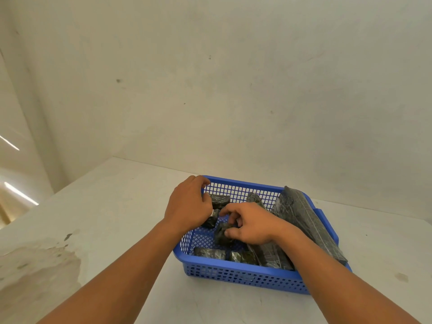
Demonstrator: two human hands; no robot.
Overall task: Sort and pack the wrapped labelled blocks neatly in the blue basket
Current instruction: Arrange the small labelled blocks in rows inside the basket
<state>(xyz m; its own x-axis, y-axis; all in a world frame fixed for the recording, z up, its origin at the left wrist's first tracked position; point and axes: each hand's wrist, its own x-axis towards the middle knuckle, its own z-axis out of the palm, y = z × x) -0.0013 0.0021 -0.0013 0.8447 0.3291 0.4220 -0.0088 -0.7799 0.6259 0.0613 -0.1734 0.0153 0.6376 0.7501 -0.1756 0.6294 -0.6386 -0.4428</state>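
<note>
Blocks [223, 233] — dark, glossy-wrapped — lie jumbled in blue basket [233, 274].

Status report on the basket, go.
Left hand and right hand both in blue basket, each gripping a small wrapped block. Long block overhangs right rim. Nothing blocking.

My left hand [189, 202] rests over the far left corner of the blue basket [243, 275], its fingers curled against a small dark wrapped block [219, 201]. My right hand [251, 224] sits just beside it, fingertips pinching another small block [222, 233] under my palm. Nearer to me than that hand lie two more small blocks [209, 252]. To its right, long wrapped blocks [304, 218] lean against the basket's side. The basket stands on a pale table [105, 206].
</note>
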